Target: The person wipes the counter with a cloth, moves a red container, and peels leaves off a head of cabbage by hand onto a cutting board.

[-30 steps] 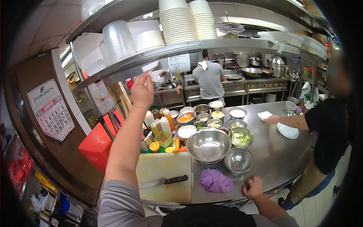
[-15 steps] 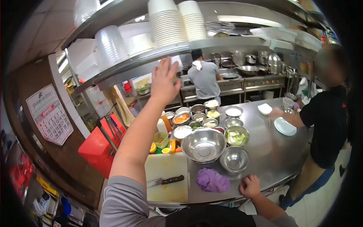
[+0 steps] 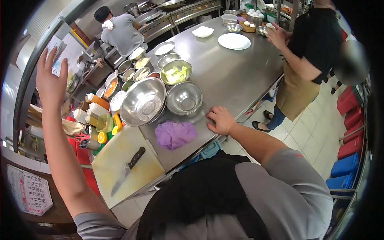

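Beside the cutting board (image 3: 108,160), the purple cloth (image 3: 176,135) lies on the table (image 3: 236,80) near the right hand (image 3: 220,120), still resting there, fingers loosely parted. The left hand (image 3: 52,80) stays raised, spread wide. A co-worker's hand (image 3: 277,39) has left the plate's (image 3: 235,41) side.

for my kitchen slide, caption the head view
Empty left hand raised, right hand on the steel counter, knife on the cutting board.

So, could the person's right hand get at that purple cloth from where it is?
Most likely yes. The right hand rests at the edge of the counter, seemingly empty, beside the purple cloth, and nothing stands between them.
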Action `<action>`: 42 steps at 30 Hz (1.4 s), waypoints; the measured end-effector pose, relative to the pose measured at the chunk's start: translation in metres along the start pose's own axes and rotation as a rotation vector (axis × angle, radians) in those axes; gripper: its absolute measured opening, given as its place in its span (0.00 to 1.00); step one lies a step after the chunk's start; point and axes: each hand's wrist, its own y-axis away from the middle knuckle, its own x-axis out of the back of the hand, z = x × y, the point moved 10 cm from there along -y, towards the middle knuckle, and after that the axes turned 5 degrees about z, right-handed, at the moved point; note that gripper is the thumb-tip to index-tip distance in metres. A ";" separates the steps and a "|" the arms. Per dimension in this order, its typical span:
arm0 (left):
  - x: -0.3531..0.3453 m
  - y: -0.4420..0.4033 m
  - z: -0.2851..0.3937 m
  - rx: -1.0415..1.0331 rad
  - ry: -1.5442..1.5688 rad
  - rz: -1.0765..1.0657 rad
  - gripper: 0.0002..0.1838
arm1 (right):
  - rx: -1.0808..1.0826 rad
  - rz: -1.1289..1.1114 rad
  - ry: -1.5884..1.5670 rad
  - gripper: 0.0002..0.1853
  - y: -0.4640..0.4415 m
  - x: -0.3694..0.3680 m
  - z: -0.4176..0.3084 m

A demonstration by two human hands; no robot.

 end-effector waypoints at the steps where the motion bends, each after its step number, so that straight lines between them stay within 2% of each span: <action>1: 0.006 0.011 0.012 0.118 0.229 -0.090 0.23 | 0.001 -0.003 -0.005 0.14 -0.001 0.000 0.000; 4: 0.017 0.073 0.077 0.476 1.010 -0.432 0.21 | 0.007 0.008 0.001 0.14 -0.004 -0.001 -0.001; 6: 0.046 0.092 0.126 0.315 1.103 -0.508 0.19 | 0.015 0.010 0.010 0.14 -0.004 -0.001 -0.004; 9: 0.086 0.097 0.147 0.116 1.093 -0.363 0.16 | 0.029 -0.004 0.014 0.15 -0.007 0.000 -0.005; 12: 0.134 0.098 0.121 0.261 1.185 -0.070 0.15 | 0.020 -0.028 0.037 0.14 -0.007 -0.003 -0.005; 15: 0.195 0.113 0.083 0.246 1.200 0.253 0.16 | 0.019 -0.023 0.061 0.14 -0.007 -0.005 -0.007; 16: 0.217 0.109 0.080 0.143 1.218 0.277 0.17 | 0.017 -0.026 0.062 0.14 -0.007 -0.004 -0.007; 17: 0.239 0.106 0.078 0.038 1.238 0.299 0.18 | 0.014 -0.025 0.060 0.14 -0.007 -0.005 -0.007; 20: 0.285 0.086 0.096 -0.195 1.206 0.158 0.18 | 0.018 -0.023 0.065 0.14 -0.007 -0.009 -0.006; 22: 0.292 0.088 0.106 -0.259 1.193 0.167 0.18 | 0.019 -0.022 0.068 0.14 -0.007 -0.008 -0.005; 31: 0.316 0.107 0.092 -0.241 1.147 0.242 0.18 | 0.011 -0.036 0.075 0.15 -0.006 -0.012 -0.005; 42: 0.315 0.119 0.095 -0.254 1.123 0.289 0.18 | -0.016 -0.075 0.103 0.15 -0.006 -0.016 -0.004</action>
